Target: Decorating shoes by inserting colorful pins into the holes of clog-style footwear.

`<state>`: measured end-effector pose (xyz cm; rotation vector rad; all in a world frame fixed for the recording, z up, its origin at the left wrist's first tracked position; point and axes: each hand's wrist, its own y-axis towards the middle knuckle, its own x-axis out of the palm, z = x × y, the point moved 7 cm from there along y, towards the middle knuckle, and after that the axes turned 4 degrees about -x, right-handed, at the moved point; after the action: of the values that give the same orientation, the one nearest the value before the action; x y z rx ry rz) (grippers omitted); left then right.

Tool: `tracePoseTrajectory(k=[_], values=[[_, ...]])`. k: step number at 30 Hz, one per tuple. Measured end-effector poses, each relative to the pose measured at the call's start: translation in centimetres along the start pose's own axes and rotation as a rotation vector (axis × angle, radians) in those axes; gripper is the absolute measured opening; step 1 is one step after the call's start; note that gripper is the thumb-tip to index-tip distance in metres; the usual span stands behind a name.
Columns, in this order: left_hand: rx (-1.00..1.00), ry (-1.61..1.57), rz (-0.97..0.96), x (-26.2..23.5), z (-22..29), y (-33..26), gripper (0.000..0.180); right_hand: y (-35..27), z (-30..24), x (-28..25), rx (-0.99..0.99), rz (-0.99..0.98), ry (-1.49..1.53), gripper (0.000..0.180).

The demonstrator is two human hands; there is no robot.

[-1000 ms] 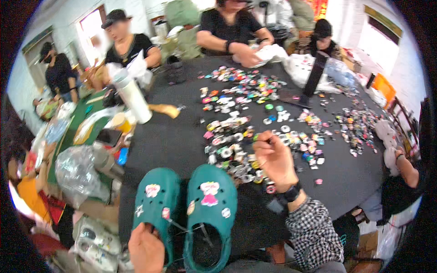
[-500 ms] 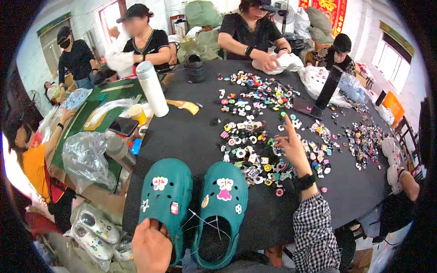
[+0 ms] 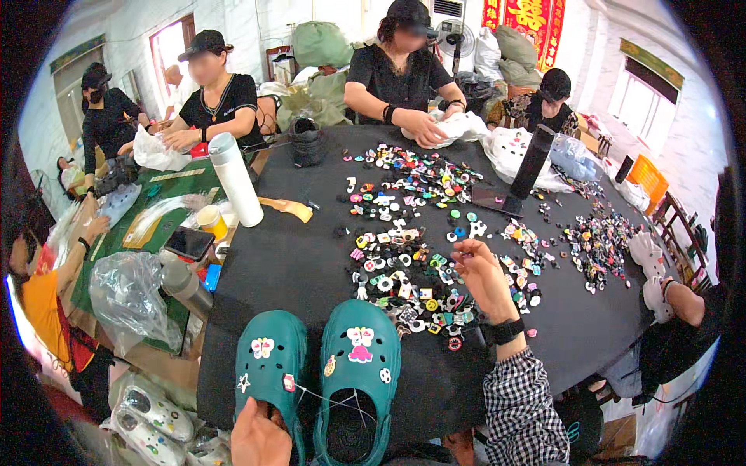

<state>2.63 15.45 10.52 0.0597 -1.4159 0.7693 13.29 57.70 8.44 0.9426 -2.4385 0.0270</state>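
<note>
In the head view, a pair of dark teal clogs stood side by side at the near side of the black bench [image 3: 264, 272], left of the middle, toes pointing to the far side. The left clog [image 3: 272, 370] and the right clog [image 3: 358, 374] had rounded, smooth toes with dark vent holes. The left one bore a pale butterfly piece on the toe, a white star on its left and a small red-and-white piece on its right. The right one had a similar butterfly with a bright pink piece just below it, a yellowish oval to the left and a black-and-white ball to the right. A thin white string [image 3: 320, 397] ran between their openings.

The left hand [image 3: 261, 436] was closed around the near rim of the left clog, fingers reaching into its opening. The right hand [image 3: 485, 281], below a checked sleeve [image 3: 525, 408], was half curled over the scattered colourful charms [image 3: 404, 283]; whether its fingertips held anything, I could not tell.
</note>
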Motion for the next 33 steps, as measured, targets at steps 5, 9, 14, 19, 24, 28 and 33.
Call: tracePoseTrajectory(k=[5, 9, 14, 19, 24, 28, 33], values=[[-0.061, -0.057, -0.086, 0.1, -0.4, -0.7, 0.028, -0.4, -0.5, 1.7, 0.031, -0.052, -0.055, 0.012], [0.056, -0.106, 0.020, -1.8, 0.3, -1.4, 0.034, -1.0, -0.3, 3.9, 0.074, -0.168, -0.155, 0.016], [0.209, -0.015, -0.132, -2.0, 0.6, -2.3, 0.031, -2.4, -1.0, 6.3, 0.095, -0.218, -0.273, 0.019], [0.157, -0.042, -0.053, -3.7, 0.3, -1.3, 0.025, -5.3, -3.2, 12.2, 0.060, -0.440, -0.501, 0.023], [0.124, -0.056, -0.080, -3.0, 0.3, -2.0, 0.023, -8.6, -4.2, 21.5, 0.099, -0.633, -0.430, 0.022], [0.282, 0.083, 0.013, -3.3, 0.0, -0.1, 0.042, -10.3, -4.3, 26.4, 0.052, -0.839, -0.604, 0.018], [0.233, 0.044, 0.009, -3.3, -0.3, -0.6, 0.043, -12.6, -2.5, 33.1, -0.184, -1.167, -0.779, 0.018]])
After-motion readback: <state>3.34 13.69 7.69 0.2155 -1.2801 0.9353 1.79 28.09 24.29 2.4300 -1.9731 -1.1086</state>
